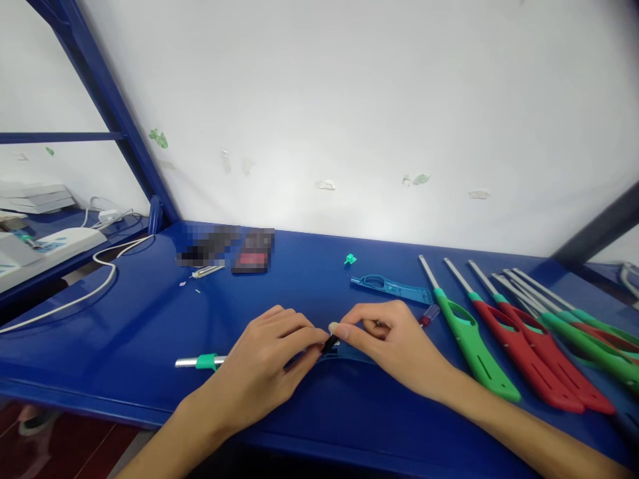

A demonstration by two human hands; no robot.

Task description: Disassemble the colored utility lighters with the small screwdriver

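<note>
A gas lighter lies in pieces under my hands: its metal tube (186, 363) and green collar (206, 361) stick out left of my left hand (274, 352). Part of a blue shell half (349, 353) shows between my hands. Both sets of fingertips meet at a small black part (330, 343) over that shell. My right hand (392, 339) pinches this part between thumb and forefinger. The left fingers are closed against its other side and cover much of the lighter. Beyond the right hand lie another blue shell half (394, 289) and a screwdriver (429, 315).
Several green and red lighters (474, 349) lie along the right side. A small green piece (350, 259) sits near the wall. Blurred dark objects (253, 250) and thin metal pieces (208, 271) lie at the back left. A white cable (107, 283) crosses the left edge.
</note>
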